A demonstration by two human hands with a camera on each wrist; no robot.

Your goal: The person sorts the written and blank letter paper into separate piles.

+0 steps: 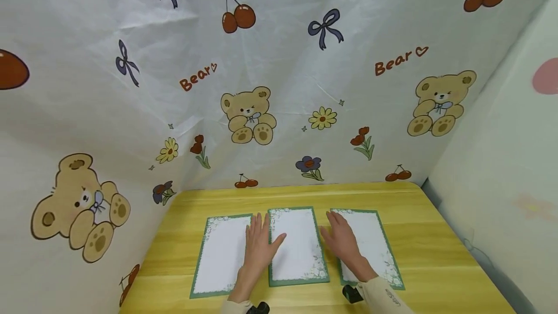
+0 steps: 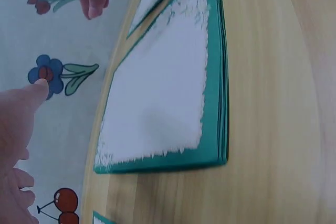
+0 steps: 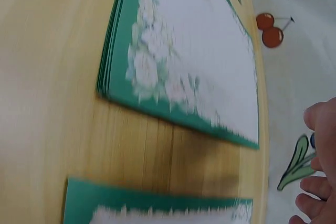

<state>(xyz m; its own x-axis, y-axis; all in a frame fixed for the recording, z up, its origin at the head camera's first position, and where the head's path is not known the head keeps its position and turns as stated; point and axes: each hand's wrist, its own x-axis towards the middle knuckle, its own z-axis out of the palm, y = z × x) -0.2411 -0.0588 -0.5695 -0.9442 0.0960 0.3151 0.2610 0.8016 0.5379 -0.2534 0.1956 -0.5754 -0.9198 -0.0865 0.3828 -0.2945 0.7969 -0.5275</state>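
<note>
Three stacks of white paper sheets with green, flower-patterned borders lie in a row: a left stack (image 1: 223, 251), a middle stack (image 1: 297, 251) and a right stack (image 1: 375, 243). My left hand (image 1: 258, 248) overlaps the gap between the left and middle stacks, its fingers straight and its thumb spread over the middle one. Over the right stack's left edge is my right hand (image 1: 344, 241), fingers extended toward the middle stack. Neither hand holds anything. The wrist views show layered sheet edges along the middle stack (image 2: 157, 87), with both hands raised above the tabletop.
The yellow wood-grain table (image 1: 436, 246) carries the stacks. Behind it hangs a pale cloth (image 1: 283, 62) printed with bears, cherries, bows and flowers. Another pale cloth (image 1: 514, 159) stands along the right side. Dark wrist devices show at both sleeves.
</note>
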